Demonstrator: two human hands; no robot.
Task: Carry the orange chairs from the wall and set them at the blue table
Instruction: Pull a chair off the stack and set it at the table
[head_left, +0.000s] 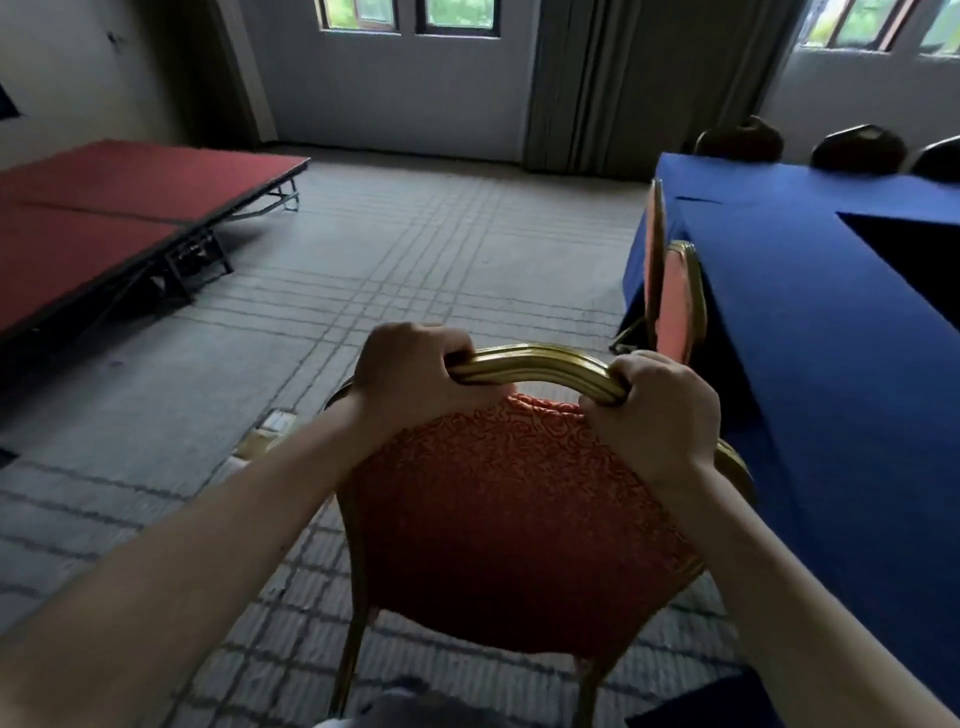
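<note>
An orange chair (514, 525) with a gold metal frame is right in front of me, its patterned backrest facing me. My left hand (415, 376) grips the left part of the gold top rail. My right hand (660, 415) grips the right part of the same rail. The blue table (810, 291), draped in a blue cloth, runs along the right side, close to the chair. Two more orange chairs (675, 301) stand tucked against the table's near side further ahead, seen edge-on.
A low red stage platform (104, 208) on a black frame fills the left. Dark chair backs (857, 148) show behind the table's far side. Grey lined carpet (415, 260) stretches ahead to a curtained wall with windows.
</note>
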